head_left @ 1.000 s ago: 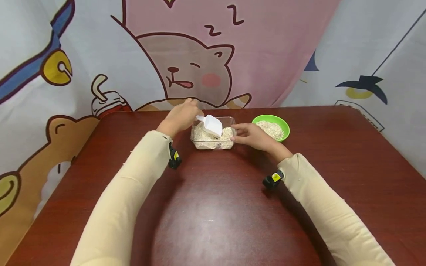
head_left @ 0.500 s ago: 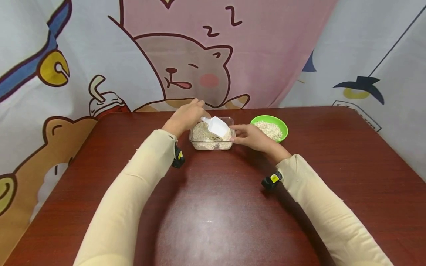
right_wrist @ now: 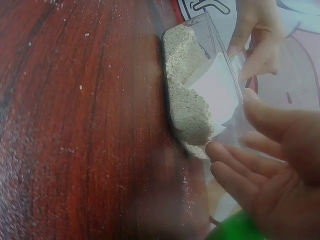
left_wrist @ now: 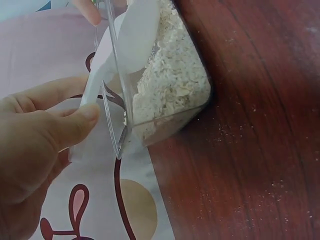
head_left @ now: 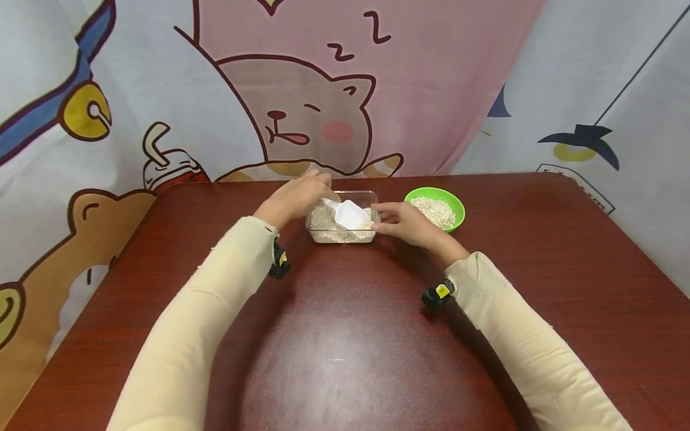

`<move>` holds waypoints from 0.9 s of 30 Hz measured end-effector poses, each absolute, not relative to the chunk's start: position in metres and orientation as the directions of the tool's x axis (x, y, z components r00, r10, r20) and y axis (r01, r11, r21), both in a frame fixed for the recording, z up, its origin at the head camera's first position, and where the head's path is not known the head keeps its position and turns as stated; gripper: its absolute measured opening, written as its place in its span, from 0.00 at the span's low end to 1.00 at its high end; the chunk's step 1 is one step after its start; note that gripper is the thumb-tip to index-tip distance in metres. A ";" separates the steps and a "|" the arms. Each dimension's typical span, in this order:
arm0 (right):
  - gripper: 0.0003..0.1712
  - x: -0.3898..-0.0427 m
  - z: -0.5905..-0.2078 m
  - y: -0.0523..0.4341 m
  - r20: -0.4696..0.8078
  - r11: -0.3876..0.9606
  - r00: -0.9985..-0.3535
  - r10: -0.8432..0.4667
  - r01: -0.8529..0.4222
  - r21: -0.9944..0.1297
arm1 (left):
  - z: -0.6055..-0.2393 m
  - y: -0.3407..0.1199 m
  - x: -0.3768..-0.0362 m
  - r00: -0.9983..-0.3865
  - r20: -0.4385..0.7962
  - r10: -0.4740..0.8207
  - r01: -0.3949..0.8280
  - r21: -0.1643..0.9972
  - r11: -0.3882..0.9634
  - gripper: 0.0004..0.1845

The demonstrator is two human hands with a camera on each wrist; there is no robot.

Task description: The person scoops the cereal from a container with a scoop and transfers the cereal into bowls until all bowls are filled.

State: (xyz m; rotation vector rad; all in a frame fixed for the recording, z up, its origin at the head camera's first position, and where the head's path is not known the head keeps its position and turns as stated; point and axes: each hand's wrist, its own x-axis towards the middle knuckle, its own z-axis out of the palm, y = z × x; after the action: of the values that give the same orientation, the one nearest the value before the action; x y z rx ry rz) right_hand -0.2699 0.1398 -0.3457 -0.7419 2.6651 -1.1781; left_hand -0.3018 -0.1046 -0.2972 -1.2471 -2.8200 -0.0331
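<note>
In the head view, my left hand [head_left: 299,197] pinches the handle of a white scoop [head_left: 350,215] between thumb and fingers. The scoop's bowl is down inside a clear rectangular container [head_left: 342,235], among pale oat flakes [left_wrist: 175,75]. At the container's right end, my right hand [head_left: 404,222] holds the wall, thumb and fingertips spread across that end. The right wrist view has the scoop [right_wrist: 220,95] tilted against the heaped oats [right_wrist: 187,115]. Part of its bowl is hidden in the flakes in the left wrist view.
A green bowl [head_left: 459,214] of oat flakes stands just right of the container, partly behind the right hand. Small crumbs lie on the dark red wooden table [head_left: 334,323]. A cartoon-printed cloth [head_left: 431,72] hangs behind the table's far edge.
The scoop moved right through the container, then came slightly back and lower, its bowl now levelled. My right hand stays at the container's end.
</note>
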 end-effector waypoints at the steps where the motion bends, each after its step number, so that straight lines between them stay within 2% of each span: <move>1: 0.29 -0.269 -0.346 0.140 0.074 0.574 -0.871 -0.486 -0.382 -0.725 | -0.298 -0.106 -0.301 -0.670 0.058 0.740 0.742 0.008 0.671 0.17; 8: 0.29 -0.271 -0.349 0.140 0.092 0.573 -0.867 -0.490 -0.399 -0.716 | -0.303 -0.113 -0.295 -0.629 0.006 0.778 0.775 0.093 0.626 0.17; 18: 0.33 -0.272 -0.351 0.148 0.160 0.506 -0.834 -0.529 -0.461 -0.729 | -0.307 -0.112 -0.286 -0.684 -0.036 0.729 0.712 0.187 0.677 0.16; 23: 0.30 -0.271 -0.348 0.143 0.113 0.554 -0.855 -0.505 -0.422 -0.718 | -0.308 -0.108 -0.285 -0.675 -0.042 0.736 0.720 0.180 0.671 0.11; 27: 0.29 -0.270 -0.347 0.140 0.100 0.574 -0.865 -0.492 -0.409 -0.709 | -0.312 -0.108 -0.283 -0.701 -0.025 0.712 0.699 0.176 0.694 0.09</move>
State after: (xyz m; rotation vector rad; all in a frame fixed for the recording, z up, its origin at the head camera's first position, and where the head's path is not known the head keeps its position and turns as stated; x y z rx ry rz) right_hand -0.2699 0.1405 -0.3469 -0.7729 2.6907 -1.1690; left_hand -0.2834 -0.1079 -0.3117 -1.2419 -2.9739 -0.2480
